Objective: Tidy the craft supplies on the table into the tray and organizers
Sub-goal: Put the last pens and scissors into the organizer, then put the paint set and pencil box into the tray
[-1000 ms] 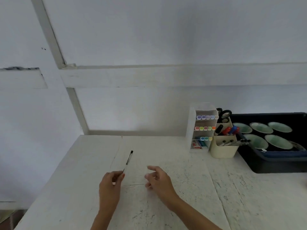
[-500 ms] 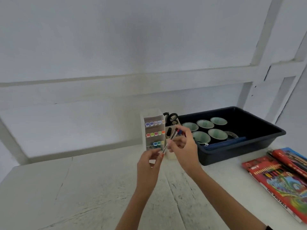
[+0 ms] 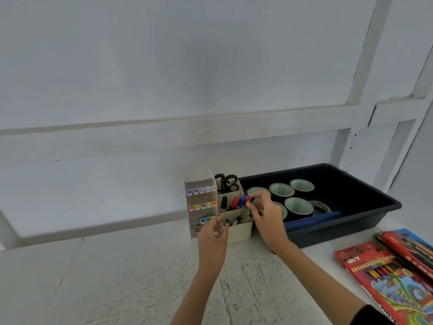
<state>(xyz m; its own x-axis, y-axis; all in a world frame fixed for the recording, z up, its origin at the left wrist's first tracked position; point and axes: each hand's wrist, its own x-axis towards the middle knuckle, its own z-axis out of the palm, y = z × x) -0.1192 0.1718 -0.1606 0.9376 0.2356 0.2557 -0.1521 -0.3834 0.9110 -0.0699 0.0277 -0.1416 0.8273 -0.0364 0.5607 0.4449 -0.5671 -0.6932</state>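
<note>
A cream desk organizer stands at the back of the white table, with pens and red and blue markers in its compartments. My right hand is over its front compartment and pinches a thin black pen, whose lower end reaches into that compartment. My left hand hovers just in front of the organizer's left corner, fingers loosely curled and holding nothing. A black tray sits right of the organizer.
A clear marker rack with coloured caps adjoins the organizer on the left. Black scissors stand in its rear compartment. The tray holds several tape rolls and a blue flat item. Colour pencil boxes lie at the right.
My view swung right from the bare table to the organizer. The pen passed from my left hand to my right, which moved it over the front compartment. My left hand let go.
</note>
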